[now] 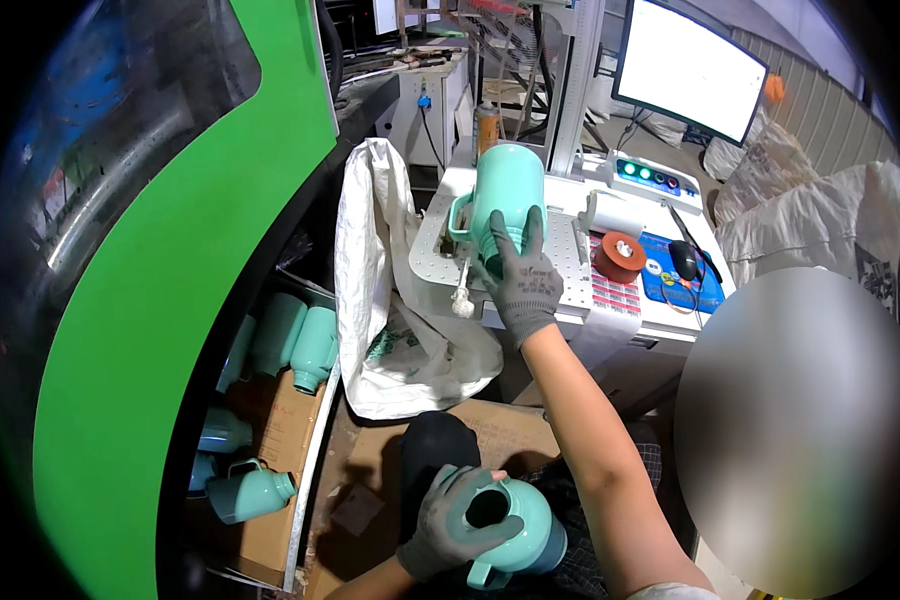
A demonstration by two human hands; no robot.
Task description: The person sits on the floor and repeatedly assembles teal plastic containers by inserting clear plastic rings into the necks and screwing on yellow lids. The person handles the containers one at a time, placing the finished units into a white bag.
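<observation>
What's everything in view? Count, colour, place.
Worktable: one, white, upper centre
Jugs: about eight, teal, centre and lower left
Carton: one, brown, lower left
Machine panel: one, green, left
Sacks: several, white, centre and right
Monitor: one, dark-framed, upper right
Button box: one, white, below monitor
Roll: one, reddish, on worktable
Mouse: one, black, on blue mat
Canister: one, orange, upper centre
Left hand: one, grey-gloved, lower centre
Right hand: one, grey-gloved, upper centre

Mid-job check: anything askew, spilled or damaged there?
No clear spill or damage. In the bin at left, teal jugs lie on their sides at mixed angles, not lined up; to its right, a white sack sags crookedly.
</observation>
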